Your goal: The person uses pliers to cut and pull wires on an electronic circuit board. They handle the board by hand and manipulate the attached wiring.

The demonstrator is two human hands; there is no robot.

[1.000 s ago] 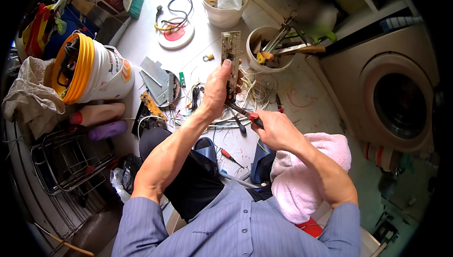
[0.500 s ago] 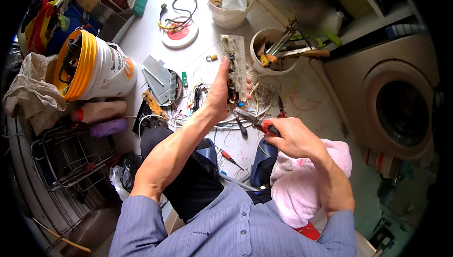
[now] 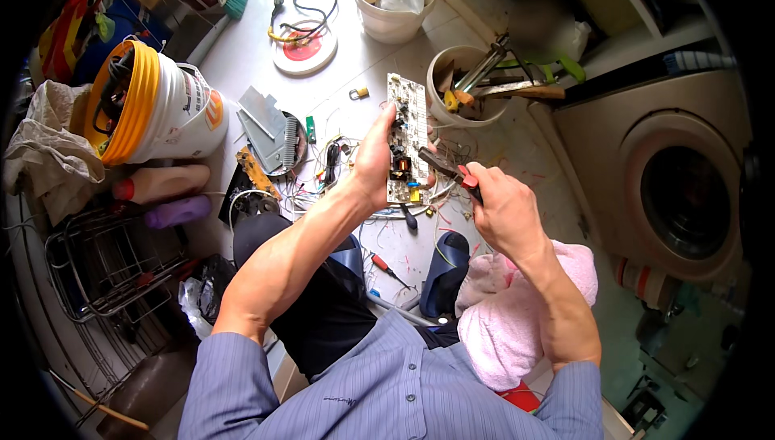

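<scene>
My left hand (image 3: 377,159) is closed around a long, pale circuit board (image 3: 413,129), thumb along its left edge and fingertips showing at the right. The board's component side faces up, with a copper coil and a yellow part near its lower end. In my right hand (image 3: 506,207) are pliers (image 3: 450,169) with red and black handles. Their jaws lie at the board's right edge; whether they grip any part is too small to tell. Below the board, on the floor, are a black-handled tool (image 3: 410,219) and a red-handled screwdriver (image 3: 389,270).
Loose wires and scraps litter the floor around a grey metal heatsink piece (image 3: 274,135). A tool bucket (image 3: 458,113) stands beyond the board, a yellow-rimmed bucket (image 3: 182,117) at left. The washing machine (image 3: 646,157) is at right. A pink towel (image 3: 517,311) lies over my leg.
The board has tipped so that its component side shows more fully, and it sits slightly lower. My right hand has brought the pliers up and right, to the board's right edge.
</scene>
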